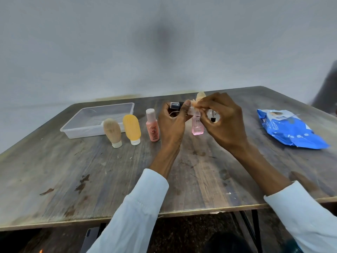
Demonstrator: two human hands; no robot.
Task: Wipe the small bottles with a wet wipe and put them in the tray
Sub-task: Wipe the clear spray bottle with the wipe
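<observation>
Both hands, left hand (172, 123) and right hand (221, 121), pinch a spray bottle (177, 105), hiding perhaps a wipe; pink bottle (197, 126) behind.

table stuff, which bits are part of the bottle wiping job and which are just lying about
Part of the job: spray bottle in left hand, wipe in right hand, pink bottle, peach bottle, yellow tube, beige tube, tray, wipes pack.

Lying about: nothing visible.
</observation>
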